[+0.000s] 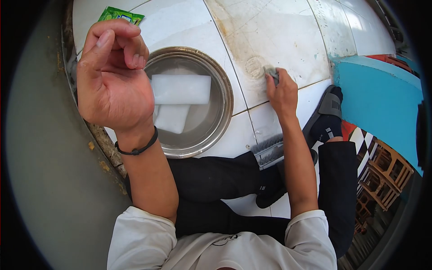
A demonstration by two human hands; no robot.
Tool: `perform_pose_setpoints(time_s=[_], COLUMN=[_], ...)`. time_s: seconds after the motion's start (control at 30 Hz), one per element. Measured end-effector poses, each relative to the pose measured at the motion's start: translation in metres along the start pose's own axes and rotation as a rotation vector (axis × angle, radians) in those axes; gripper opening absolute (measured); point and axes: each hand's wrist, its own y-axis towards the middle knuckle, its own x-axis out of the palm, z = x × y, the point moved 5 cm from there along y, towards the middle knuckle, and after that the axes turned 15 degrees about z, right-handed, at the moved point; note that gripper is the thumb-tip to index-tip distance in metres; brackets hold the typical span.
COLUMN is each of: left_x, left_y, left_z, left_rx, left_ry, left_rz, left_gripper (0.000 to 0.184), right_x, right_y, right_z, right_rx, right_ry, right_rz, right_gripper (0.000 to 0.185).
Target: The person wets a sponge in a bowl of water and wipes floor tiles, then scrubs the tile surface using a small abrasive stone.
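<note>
My right hand (pixel 282 92) presses a small grey-green scrubbing pad (pixel 272 74) against a stained white floor tile (pixel 288 36). Beside the pad is a round, pale scrubbed-looking mark (pixel 254 66). My left hand (pixel 116 74) is raised above the left rim of a round metal basin (pixel 228 105), palm toward me, fingers loosely curled and nothing visible in them. Inside the basin, two white rectangular blocks (pixel 181 89), apparently sponges, lie partly overlapping in shallow liquid.
A grey-bristled brush (pixel 268 150) lies near my foot, under my right forearm. Beyond my left hand is a green packet (pixel 120 15). A grey wall (pixel 36 148) runs along the left. At right stand a turquoise panel (pixel 378 94) and wooden furniture (pixel 387 173).
</note>
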Motion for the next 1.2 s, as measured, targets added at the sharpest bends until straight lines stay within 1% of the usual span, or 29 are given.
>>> perform_pose_setpoints(time_s=[0.03,0.13,0.2,0.27,0.37,0.4,0.47,0.5,0.6,0.73,0.77,0.87,0.9,0.93,1.0,1.1,1.13,1.2], left_x=[0.002,0.001,0.0,-0.001,-0.001,-0.001,-0.002,-0.001,0.001,0.0,-0.001,-0.003,-0.002,-0.001,0.0,-0.001,-0.002,-0.002], left_y=[0.001,0.002,0.003,0.002,0.002,0.002,0.002,0.001,0.003,0.004,0.004,0.003,0.003,0.002,0.001,0.002,0.003,0.002], left_z=[0.0,-0.003,-0.004,-0.005,-0.004,-0.004,-0.003,-0.003,-0.004,-0.005,-0.006,-0.005,-0.006,-0.006,-0.008,-0.01,-0.011,-0.01], left_rx=[0.004,0.005,-0.002,-0.009,-0.012,-0.008,-0.008,-0.013,-0.008,0.003,-0.002,-0.007,-0.002,0.0,-0.011,-0.024,-0.033,-0.029], left_ry=[-0.003,0.009,0.006,0.002,-0.002,-0.004,-0.007,-0.012,-0.007,0.016,0.013,0.006,0.007,0.007,0.015,0.018,0.018,0.027], left_rz=[-0.004,0.025,0.012,0.006,0.007,0.01,0.013,0.012,0.016,0.008,0.011,0.016,0.014,0.011,0.036,0.038,0.029,0.049], left_gripper=[0.035,0.034,0.033,0.033,0.033,0.033,0.033,0.032,0.032,0.031,0.031,0.031,0.031,0.031,0.03,0.03,0.03,0.03], right_x=[0.006,0.029,0.035,0.024,0.004,0.001,0.002,0.007,0.029,0.029,0.023,-0.001,-0.003,-0.004,0.006,0.026,0.032,0.029], right_y=[0.012,0.025,0.007,-0.015,-0.032,-0.029,-0.01,0.003,0.029,0.0,-0.012,-0.024,-0.018,-0.01,0.012,0.026,0.019,-0.002], right_z=[-0.002,-0.03,-0.051,-0.06,-0.036,-0.023,-0.008,-0.007,-0.025,-0.059,-0.058,-0.03,-0.018,-0.008,-0.005,-0.032,-0.042,-0.059], right_rx=[0.034,0.035,-0.024,0.005,-0.045,-0.043,-0.066,-0.021,0.004,-0.03,-0.023,-0.054,-0.042,-0.026,0.021,0.051,-0.012,-0.006], right_ry=[0.029,0.082,0.124,0.145,0.093,0.057,0.015,-0.015,0.023,0.146,0.124,0.081,0.054,0.028,-0.008,0.089,0.097,0.155], right_rz=[-0.004,0.006,-0.023,-0.074,-0.057,-0.064,-0.017,-0.044,-0.016,-0.078,-0.116,-0.066,-0.047,-0.026,-0.049,-0.04,-0.043,-0.109], right_gripper=[0.019,0.019,0.021,0.022,0.024,0.027,0.026,0.023,0.021,0.019,0.021,0.023,0.025,0.022,0.02,0.019,0.019,0.019])
